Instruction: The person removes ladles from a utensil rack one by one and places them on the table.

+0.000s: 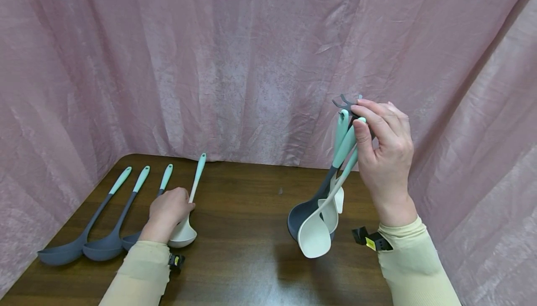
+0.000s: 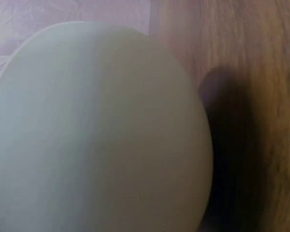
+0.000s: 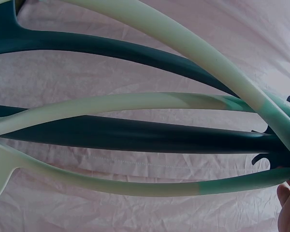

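Observation:
My left hand grips a white ladle with a mint handle, low over the table; its pale bowl fills much of the left wrist view. My right hand is raised at the top of a dark hooked utensil rack. Its thumb and fingers pinch the mint handle end of a hanging white ladle. Beside that hang a dark grey ladle and more white utensils. The right wrist view shows the dark rack pole between their curved handles, with the fingertips at the right edge.
Two dark grey ladles with mint handles lie at the left of the brown wooden table. A third grey ladle is partly covered by my left arm. Pink curtains hang behind and on both sides.

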`<state>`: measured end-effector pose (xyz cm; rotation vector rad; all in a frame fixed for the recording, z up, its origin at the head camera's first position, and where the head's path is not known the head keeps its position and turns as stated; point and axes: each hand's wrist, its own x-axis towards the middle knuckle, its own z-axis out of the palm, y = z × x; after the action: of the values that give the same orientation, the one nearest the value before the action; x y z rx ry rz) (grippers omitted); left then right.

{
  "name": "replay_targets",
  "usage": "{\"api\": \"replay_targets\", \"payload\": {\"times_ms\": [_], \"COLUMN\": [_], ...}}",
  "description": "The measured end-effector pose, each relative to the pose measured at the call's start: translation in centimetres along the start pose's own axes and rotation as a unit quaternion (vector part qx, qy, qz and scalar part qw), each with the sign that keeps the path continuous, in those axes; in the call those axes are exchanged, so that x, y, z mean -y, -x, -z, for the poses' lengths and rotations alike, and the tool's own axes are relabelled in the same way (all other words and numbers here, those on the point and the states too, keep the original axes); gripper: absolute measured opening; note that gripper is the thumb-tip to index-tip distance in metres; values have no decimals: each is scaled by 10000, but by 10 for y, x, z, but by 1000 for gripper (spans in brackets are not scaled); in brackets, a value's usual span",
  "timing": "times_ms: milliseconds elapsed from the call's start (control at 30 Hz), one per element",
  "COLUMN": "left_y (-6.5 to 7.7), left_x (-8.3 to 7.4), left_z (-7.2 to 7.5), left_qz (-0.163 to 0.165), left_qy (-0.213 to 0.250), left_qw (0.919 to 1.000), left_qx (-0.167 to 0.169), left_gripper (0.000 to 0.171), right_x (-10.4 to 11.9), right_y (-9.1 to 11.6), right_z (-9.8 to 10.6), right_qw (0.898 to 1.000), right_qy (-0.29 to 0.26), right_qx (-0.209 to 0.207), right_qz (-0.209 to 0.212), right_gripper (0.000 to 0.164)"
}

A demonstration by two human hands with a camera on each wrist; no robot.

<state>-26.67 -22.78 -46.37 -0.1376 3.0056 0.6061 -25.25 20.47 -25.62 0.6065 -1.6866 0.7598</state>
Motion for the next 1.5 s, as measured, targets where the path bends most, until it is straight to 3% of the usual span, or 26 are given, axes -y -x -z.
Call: {"api": "replay_targets", "payload": {"times_ms": [167,633,1500], "left_y": [1,-1,0], "left_x": [3,9,9], "left_z": [0,1,2], "left_qz": [-27,57,18], "left_qy": [7,-63,-315], "left_qw": [10000,9999,9993], "left_qx": [4,149,213], "left_gripper": [23,22,20], "right_x": [1,2,2], "right_y": [0,-1,0], "right_z": [0,0,1], "right_qw": [10000,10000,10000], "right_qy": [-26,-26,-44], "right_qx": [12,-31,-48], "right_qz": [6,-18,-14], "right_gripper": [56,64,59]}}
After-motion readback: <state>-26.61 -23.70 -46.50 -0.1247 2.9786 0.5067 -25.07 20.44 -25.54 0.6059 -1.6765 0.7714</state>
